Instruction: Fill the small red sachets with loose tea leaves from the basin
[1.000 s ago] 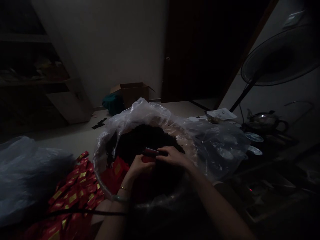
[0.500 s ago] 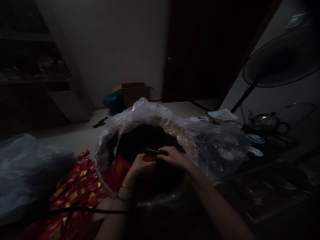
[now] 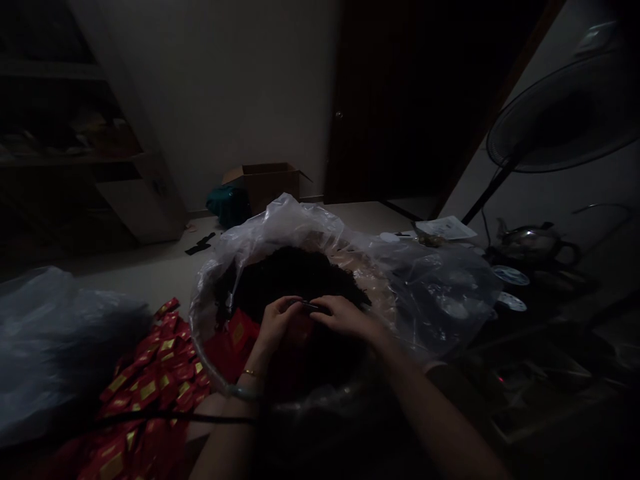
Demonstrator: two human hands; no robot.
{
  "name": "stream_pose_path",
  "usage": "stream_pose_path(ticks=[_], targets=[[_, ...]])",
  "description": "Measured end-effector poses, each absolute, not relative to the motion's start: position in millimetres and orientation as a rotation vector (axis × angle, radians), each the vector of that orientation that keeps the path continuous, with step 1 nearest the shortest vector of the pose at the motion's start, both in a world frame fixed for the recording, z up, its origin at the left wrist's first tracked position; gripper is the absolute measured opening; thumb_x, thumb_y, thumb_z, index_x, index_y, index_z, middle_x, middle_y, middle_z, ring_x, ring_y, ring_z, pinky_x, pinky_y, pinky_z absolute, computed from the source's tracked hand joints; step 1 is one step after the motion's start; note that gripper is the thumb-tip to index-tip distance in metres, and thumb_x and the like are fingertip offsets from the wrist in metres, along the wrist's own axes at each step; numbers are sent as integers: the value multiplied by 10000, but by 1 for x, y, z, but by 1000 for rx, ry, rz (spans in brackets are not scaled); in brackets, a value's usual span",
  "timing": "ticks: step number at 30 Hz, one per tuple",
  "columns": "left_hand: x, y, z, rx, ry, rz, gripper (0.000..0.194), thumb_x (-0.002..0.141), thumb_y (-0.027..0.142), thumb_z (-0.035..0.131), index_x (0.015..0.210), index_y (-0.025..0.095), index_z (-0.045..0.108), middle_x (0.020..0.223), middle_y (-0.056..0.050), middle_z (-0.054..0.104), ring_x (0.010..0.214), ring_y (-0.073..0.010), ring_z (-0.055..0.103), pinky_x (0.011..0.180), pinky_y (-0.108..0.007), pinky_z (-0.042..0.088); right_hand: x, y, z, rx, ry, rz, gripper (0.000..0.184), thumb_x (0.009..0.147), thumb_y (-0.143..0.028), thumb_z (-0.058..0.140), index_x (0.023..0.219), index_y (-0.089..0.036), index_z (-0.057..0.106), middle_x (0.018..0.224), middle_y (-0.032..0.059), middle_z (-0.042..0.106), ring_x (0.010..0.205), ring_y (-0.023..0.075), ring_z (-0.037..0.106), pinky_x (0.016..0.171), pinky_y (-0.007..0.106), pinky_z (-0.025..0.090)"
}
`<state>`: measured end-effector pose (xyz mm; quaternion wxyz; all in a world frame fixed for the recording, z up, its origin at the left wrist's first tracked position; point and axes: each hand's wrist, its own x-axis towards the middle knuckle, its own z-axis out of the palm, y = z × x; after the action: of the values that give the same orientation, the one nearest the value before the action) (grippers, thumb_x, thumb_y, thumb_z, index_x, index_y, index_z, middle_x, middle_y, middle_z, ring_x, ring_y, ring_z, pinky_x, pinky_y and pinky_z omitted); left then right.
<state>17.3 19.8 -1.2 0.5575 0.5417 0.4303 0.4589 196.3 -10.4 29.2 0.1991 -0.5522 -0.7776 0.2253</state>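
Both hands are over a round basin lined with clear plastic and heaped with dark, loose stuff like dried tea leaves. My left hand has its fingers closed on the top edge of a small red packet. Fingers of my right hand pinch the same dark, shiny edge from the other side. Dim light and the hands hide most of the packet. More red packets lie inside the basin at its left side, beside my left wrist.
A pile of red and gold packets lies left of the basin, near a cloudy plastic bag. Behind stand a cardboard box and a teal bag. To the right are a metal teapot and a standing fan.
My left hand has risen to the packet's top edge, and its fingers now meet there close to my right hand's. The basin and surroundings stay put.
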Motion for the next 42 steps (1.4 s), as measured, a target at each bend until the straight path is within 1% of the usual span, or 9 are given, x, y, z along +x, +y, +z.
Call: stream_pose_path(ticks=[3, 6, 8, 11, 16, 20, 25, 29, 42], targets=[[18, 18, -1, 1308, 1033, 1071, 330, 621, 399, 726, 827, 141, 722, 812, -72, 731, 785, -212, 660, 702, -269, 495, 190, -11, 27, -1509, -2147, 642, 276, 862, -304, 541, 1078, -202, 680, 1050, 74, 705, 944, 218, 647, 812, 288, 465], [18, 18, -1, 1276, 1000, 1030, 352, 619, 369, 736, 892, 149, 720, 868, -65, 737, 815, -206, 662, 728, -269, 499, 189, -11, 27, -1500, -2132, 626, 262, 863, -289, 541, 1060, -194, 685, 1040, 77, 708, 937, 217, 649, 802, 284, 463], [19, 18, -3, 1249, 945, 970, 387, 567, 307, 778, 915, 152, 715, 891, -52, 739, 822, -198, 663, 745, -266, 500, 190, -10, 28, -1509, -2117, 621, 253, 861, -283, 544, 1041, -182, 690, 1026, 80, 711, 927, 220, 651, 792, 287, 463], [20, 17, -6, 1203, 887, 878, 400, 495, 227, 812, 871, 134, 716, 811, -32, 739, 746, -180, 662, 706, -255, 501, 195, -10, 29, -1499, -2064, 663, 261, 849, -304, 560, 1028, -168, 692, 993, 76, 718, 888, 215, 656, 770, 287, 468], [20, 17, -8, 1154, 843, 854, 418, 514, 232, 812, 905, 122, 718, 801, -35, 739, 732, -179, 664, 695, -255, 496, 201, -9, 30, -1516, -1983, 661, 328, 792, -377, 623, 1056, -195, 689, 1014, 64, 720, 891, 231, 661, 767, 303, 482], [19, 19, -6, 1170, 876, 866, 406, 474, 220, 828, 855, 126, 724, 780, -32, 739, 735, -183, 665, 721, -268, 495, 200, -8, 30, -1526, -1990, 671, 258, 817, -343, 592, 1005, -213, 712, 1007, 52, 727, 918, 233, 665, 791, 309, 482], [18, 20, -9, 1201, 876, 869, 413, 480, 257, 832, 857, 127, 727, 805, -43, 741, 774, -208, 670, 738, -293, 506, 197, -6, 28, -1534, -1990, 625, 312, 792, -361, 627, 1066, -225, 689, 1060, 50, 712, 952, 235, 656, 814, 310, 480], [17, 21, -13, 1241, 891, 862, 401, 514, 264, 819, 877, 124, 724, 807, -50, 742, 766, -204, 673, 739, -289, 505, 195, -5, 30, -1536, -2013, 643, 268, 830, -356, 585, 1030, -223, 704, 1021, 41, 723, 918, 218, 664, 779, 287, 480], [18, 20, -9, 1210, 907, 860, 403, 457, 264, 843, 814, 121, 722, 757, -37, 736, 717, -197, 667, 707, -293, 513, 191, -7, 34, -1573, -2077, 549, 279, 836, -370, 579, 1062, -248, 688, 1050, 32, 716, 943, 216, 658, 785, 282, 468]])
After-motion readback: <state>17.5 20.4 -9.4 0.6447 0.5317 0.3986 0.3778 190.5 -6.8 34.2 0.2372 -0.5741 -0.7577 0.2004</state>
